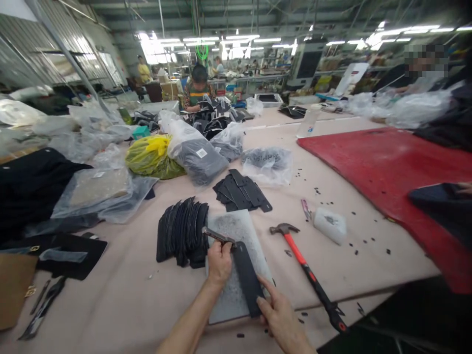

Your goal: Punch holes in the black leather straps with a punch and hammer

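Left hand (220,261) pinching, right hand (279,313) spread (bare)

We recorded a moderately bright scene. Illumination came from rows of tube lights (236,38) overhead and from daylight at windows (153,51) in the far wall, both of which clipped to white. Weak glare registered on the plastic bags (191,142) and the red sheet (376,157). Shadows under the hammer (302,260) were soft. We noted dark corners at right, wide-angle stretching toward the edges, soft background detail, and pixelation over one region at upper right.
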### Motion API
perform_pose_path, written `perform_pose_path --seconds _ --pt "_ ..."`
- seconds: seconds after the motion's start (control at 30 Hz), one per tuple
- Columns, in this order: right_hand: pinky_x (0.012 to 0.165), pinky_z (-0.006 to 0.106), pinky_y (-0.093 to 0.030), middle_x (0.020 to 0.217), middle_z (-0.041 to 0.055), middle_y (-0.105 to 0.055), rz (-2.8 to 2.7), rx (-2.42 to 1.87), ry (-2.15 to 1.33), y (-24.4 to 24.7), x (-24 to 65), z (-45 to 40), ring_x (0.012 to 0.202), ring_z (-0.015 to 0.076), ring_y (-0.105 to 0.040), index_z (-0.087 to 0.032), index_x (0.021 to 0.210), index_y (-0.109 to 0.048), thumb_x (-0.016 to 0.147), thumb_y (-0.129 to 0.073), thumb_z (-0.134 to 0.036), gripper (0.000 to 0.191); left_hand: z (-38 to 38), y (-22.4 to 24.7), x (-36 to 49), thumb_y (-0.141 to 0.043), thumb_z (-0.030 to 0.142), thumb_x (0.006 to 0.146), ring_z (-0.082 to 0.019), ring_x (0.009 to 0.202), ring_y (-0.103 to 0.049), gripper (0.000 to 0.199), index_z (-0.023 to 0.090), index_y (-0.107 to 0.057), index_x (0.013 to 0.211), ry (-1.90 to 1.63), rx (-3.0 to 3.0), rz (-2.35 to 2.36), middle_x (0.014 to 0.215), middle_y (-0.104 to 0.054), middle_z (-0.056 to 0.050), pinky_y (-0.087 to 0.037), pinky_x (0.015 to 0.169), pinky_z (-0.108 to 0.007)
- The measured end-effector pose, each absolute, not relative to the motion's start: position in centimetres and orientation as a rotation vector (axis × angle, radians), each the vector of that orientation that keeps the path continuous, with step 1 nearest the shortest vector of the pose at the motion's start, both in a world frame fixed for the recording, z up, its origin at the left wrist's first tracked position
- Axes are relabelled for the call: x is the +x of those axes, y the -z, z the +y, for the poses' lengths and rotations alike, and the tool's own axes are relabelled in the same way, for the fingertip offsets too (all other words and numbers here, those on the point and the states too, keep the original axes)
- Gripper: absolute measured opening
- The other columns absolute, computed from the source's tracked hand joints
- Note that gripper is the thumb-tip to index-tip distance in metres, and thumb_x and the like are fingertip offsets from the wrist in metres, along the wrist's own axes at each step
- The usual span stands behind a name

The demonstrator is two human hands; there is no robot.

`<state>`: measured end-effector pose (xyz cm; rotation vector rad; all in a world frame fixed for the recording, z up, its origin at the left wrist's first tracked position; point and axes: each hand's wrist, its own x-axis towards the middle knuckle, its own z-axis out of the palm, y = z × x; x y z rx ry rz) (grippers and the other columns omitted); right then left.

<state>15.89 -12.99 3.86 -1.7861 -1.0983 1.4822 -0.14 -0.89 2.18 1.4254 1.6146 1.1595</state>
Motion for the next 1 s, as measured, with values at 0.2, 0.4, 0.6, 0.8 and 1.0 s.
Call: perform_pose_path --seconds 0.2,0.4,0.6,0.8,1.0 --pt "0.045 0.028 -0.044 0.052 -0.0035 -0.058 -1.046 -1.802 -1.448 -3.6 14.5 -13.9 0.042 0.0178 -0.055 -0.014 0.148 -0.034 0.088 -0.041 -0.042 0.066 0.0 -2.3 1.0 -0.05 0.024 0.087 -0.021 0.089 -0.068 0.022 0.016 -0.07 0.093 -1.095 1.615 1.49 0.092 -0.073 -0.007 -0.052 0.084 -0.033" --pt "0.059 0.034 -0.048 0.07 0.008 -0.07 -1.54 -1.962 -1.046 -2.9 15.0 -14.2 0.062 0.0251 -0.067 -0.013 0.145 -0.04 0.094 -0.037 -0.034 0.055 0.0 -2.1 0.7 -0.05 0.023 0.088 -0.021 0.094 -0.068 0.022 0.017 -0.07 0.096 -1.034 1.642 1.435 0.096 -0.073 -0.006 -0.053 0.085 -0.031" --pt "0.074 0.039 -0.048 0.102 0.0134 -0.07 -2.045 -1.987 -0.575 -5.0 17.2 -12.0 0.085 0.027 -0.066 -0.021 0.128 -0.059 0.093 -0.045 -0.027 0.038 -0.3 -2.3 0.7 -0.052 0.023 0.089 -0.021 0.094 -0.068 0.021 0.018 -0.07 0.097 -1.009 1.667 1.41 0.097 -0.074 -0.006 -0.053 0.087 -0.032" --pt "0.109 0.06 -0.02 0.149 0.0067 -0.042 -2.209 -1.686 -0.422 -3.7 17.5 -9.9 0.138 0.0366 -0.028 -0.025 0.138 -0.05 0.08 -0.06 -0.024 0.058 -0.4 -2.3 1.0 -0.053 0.021 0.088 -0.021 0.097 -0.068 0.02 0.02 -0.07 0.098 -0.991 1.73 1.39 0.099 -0.074 -0.005 -0.053 0.089 -0.034" --pt "0.112 0.058 -0.015 0.152 0.0052 -0.038 -2.201 -1.69 -0.353 -1.8 16.8 -10.4 0.141 0.0362 -0.022 -0.023 0.142 -0.046 0.086 -0.055 -0.028 0.057 -0.4 -1.9 1.1 -0.051 0.021 0.089 -0.021 0.098 -0.068 0.02 0.019 -0.069 0.098 -1.003 1.784 1.411 0.1 -0.074 -0.006 -0.053 0.091 -0.035"
